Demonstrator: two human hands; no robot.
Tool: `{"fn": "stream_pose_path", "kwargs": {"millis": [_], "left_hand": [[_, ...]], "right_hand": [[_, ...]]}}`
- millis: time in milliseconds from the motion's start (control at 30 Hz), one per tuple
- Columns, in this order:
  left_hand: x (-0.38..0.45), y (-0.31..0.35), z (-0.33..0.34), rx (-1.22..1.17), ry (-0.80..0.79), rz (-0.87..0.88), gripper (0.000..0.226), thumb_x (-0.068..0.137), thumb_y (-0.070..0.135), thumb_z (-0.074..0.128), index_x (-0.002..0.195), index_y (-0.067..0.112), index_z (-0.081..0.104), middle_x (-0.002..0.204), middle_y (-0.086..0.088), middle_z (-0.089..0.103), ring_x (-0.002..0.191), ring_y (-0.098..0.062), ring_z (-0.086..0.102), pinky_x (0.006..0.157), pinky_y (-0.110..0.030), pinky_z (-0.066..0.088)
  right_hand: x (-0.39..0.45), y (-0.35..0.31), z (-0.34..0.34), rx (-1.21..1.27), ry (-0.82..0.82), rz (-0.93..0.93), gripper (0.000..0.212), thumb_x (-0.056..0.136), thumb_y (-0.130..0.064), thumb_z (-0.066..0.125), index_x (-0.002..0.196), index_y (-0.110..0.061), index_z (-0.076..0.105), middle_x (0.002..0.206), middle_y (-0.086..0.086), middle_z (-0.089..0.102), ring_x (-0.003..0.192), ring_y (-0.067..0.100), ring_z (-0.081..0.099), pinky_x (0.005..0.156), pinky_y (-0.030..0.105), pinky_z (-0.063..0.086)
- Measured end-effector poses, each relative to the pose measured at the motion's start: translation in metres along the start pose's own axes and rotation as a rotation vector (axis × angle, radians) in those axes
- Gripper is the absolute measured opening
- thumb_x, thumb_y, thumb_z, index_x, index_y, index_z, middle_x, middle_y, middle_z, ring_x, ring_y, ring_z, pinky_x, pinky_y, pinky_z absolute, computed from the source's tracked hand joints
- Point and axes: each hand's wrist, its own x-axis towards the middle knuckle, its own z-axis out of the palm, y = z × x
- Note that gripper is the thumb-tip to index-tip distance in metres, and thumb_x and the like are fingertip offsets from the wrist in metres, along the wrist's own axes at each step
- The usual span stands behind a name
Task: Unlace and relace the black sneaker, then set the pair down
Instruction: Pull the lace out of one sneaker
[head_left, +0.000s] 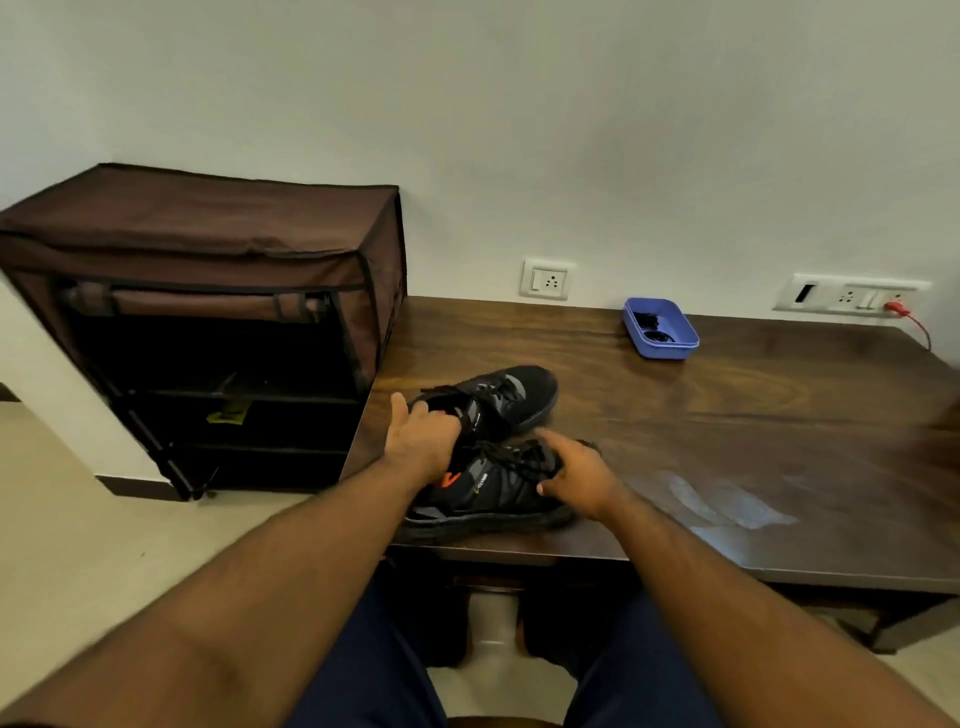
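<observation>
two black sneakers sit side by side at the near left edge of a dark wooden table (727, 415), centre frame. the left hand (423, 441) curls its fingers into the collar of the far sneaker (498, 397); the right hand (576, 475) grips the laced top of the near sneaker (493, 493) (both laced).

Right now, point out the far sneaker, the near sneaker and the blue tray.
far sneaker (524, 387), head view, on its toe cap.
near sneaker (493, 491), head view, on its side panel.
blue tray (667, 349), head view, on its front wall.
</observation>
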Motion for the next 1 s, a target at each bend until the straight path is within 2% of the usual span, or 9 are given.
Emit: {"fn": "stream_pose_path", "kwargs": {"millis": [133, 233, 300, 433, 533, 667, 767, 867, 1000], "left_hand": [[0.01, -0.026, 0.017, 0.076, 0.223, 0.072, 0.039, 0.092, 0.029, 0.054, 0.131, 0.034, 0.053, 0.136, 0.005, 0.051, 0.136, -0.025, 0.033, 0.111, -0.06, 0.001], [-0.008, -0.018, 0.03, -0.167, 0.601, -0.143, 0.036, 0.086, 0.021, 0.064, 0.121, 0.03, 0.064, 0.127, 0.001, 0.057, 0.118, -0.027, 0.05, 0.096, -0.05, 0.032], [-0.028, -0.001, 0.046, -0.387, 0.698, -0.231, 0.032, 0.09, 0.036, 0.061, 0.118, 0.023, 0.065, 0.113, -0.003, 0.06, 0.102, -0.029, 0.057, 0.081, -0.043, 0.043], [-0.036, 0.03, 0.074, -0.431, 0.261, -0.269, 0.081, 0.087, 0.071, 0.043, 0.152, 0.025, 0.024, 0.152, -0.001, 0.032, 0.141, -0.025, 0.028, 0.105, -0.044, 0.036], [-0.012, 0.015, 0.077, -0.452, 0.202, -0.192, 0.087, 0.089, 0.065, 0.048, 0.155, 0.028, 0.005, 0.164, -0.001, 0.002, 0.15, -0.023, -0.006, 0.115, -0.05, 0.02], [0.018, -0.025, 0.067, -0.291, 0.306, -0.256, 0.08, 0.092, 0.044, 0.059, 0.155, 0.032, 0.012, 0.164, -0.006, -0.009, 0.15, -0.034, -0.008, 0.116, -0.055, 0.017], [0.017, -0.023, 0.065, -0.455, 0.483, -0.307, 0.063, 0.095, 0.027, 0.057, 0.152, 0.025, 0.029, 0.162, -0.008, 0.014, 0.146, -0.035, 0.017, 0.113, -0.049, 0.028], [0.005, -0.003, 0.073, -0.689, 0.285, -0.177, 0.064, 0.097, 0.046, 0.048, 0.153, 0.025, 0.026, 0.162, -0.005, 0.018, 0.149, -0.029, 0.011, 0.119, -0.047, 0.018], [-0.018, 0.011, 0.078, -0.429, 0.119, -0.201, 0.075, 0.097, 0.049, 0.047, 0.156, 0.029, 0.005, 0.164, -0.002, -0.011, 0.149, -0.03, -0.016, 0.115, -0.061, -0.002]], "right_hand": [[0.02, -0.003, 0.011, -0.203, -0.046, -0.081, 0.069, 0.08, -0.027, 0.075, 0.142, -0.018, 0.046, 0.136, 0.004, 0.047, 0.128, 0.021, 0.045, 0.105, 0.028, 0.036], [0.037, -0.002, 0.003, -0.167, 0.05, -0.109, 0.057, 0.081, -0.041, 0.073, 0.131, -0.019, 0.058, 0.126, 0.001, 0.058, 0.116, 0.019, 0.055, 0.096, 0.029, 0.044], [0.05, 0.0, -0.004, -0.185, 0.141, -0.165, 0.051, 0.086, -0.041, 0.068, 0.13, -0.019, 0.058, 0.127, 0.003, 0.056, 0.119, 0.02, 0.053, 0.1, 0.033, 0.044], [0.085, 0.001, -0.016, -0.404, 0.117, -0.127, 0.074, 0.089, -0.035, 0.063, 0.152, -0.024, 0.025, 0.158, 0.006, 0.022, 0.145, 0.029, 0.022, 0.117, 0.045, 0.025], [0.106, -0.002, -0.023, -0.499, 0.02, -0.04, 0.093, 0.086, -0.038, 0.068, 0.155, -0.027, 0.007, 0.161, 0.004, 0.015, 0.148, 0.028, 0.013, 0.118, 0.053, 0.012], [0.121, -0.003, -0.019, -0.456, -0.006, 0.067, 0.101, 0.071, -0.053, 0.078, 0.149, -0.021, 0.024, 0.141, 0.01, 0.032, 0.131, 0.035, 0.04, 0.113, 0.052, 0.029], [0.113, -0.004, -0.007, -0.272, 0.051, 0.099, 0.095, 0.061, -0.055, 0.084, 0.134, -0.018, 0.038, 0.131, 0.009, 0.036, 0.121, 0.034, 0.048, 0.101, 0.044, 0.045], [0.085, -0.008, 0.004, -0.253, 0.082, 0.165, 0.091, 0.06, -0.059, 0.082, 0.129, -0.02, 0.037, 0.132, 0.01, 0.044, 0.122, 0.036, 0.047, 0.097, 0.047, 0.047], [0.017, -0.016, 0.025, -0.249, 0.105, 0.256, 0.092, 0.061, -0.064, 0.078, 0.129, -0.021, 0.034, 0.131, 0.008, 0.044, 0.122, 0.036, 0.045, 0.094, 0.046, 0.046]]}}
